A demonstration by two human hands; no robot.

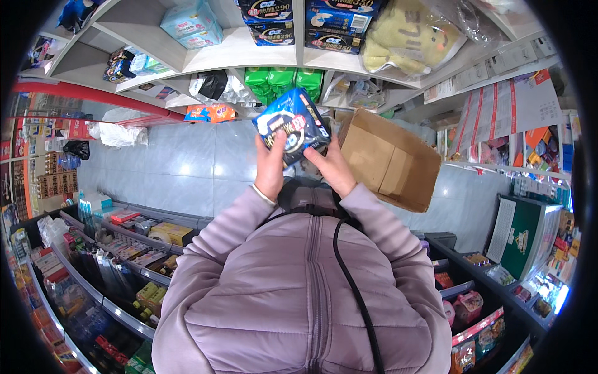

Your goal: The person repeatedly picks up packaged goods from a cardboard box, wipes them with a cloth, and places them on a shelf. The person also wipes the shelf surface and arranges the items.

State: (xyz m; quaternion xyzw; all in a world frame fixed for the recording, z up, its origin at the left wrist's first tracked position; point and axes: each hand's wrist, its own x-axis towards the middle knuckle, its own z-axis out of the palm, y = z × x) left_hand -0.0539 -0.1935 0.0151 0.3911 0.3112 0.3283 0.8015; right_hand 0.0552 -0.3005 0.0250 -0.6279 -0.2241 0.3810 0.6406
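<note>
Both my hands hold a blue and black plastic pack of sanitary pads (293,124) in front of my chest, tilted, with printing on its face. My left hand (270,166) grips its left lower side, the thumb lying on the printed face. On the lower right side, my right hand (332,164) has its thumb at the corner and fingers behind the pack. Just right of that hand is an open cardboard box (390,159); its visible inside holds nothing. Beyond the pack, green packs (283,82) fill a low shelf compartment.
White shelving (233,49) ahead holds stacked dark pad packs (272,33), a light-blue pack (191,23) and a yellow plush item (411,39) in clear plastic. An orange pack (210,113) sits low. Stocked shelves (112,262) stand behind me; a green box (521,238) is at right.
</note>
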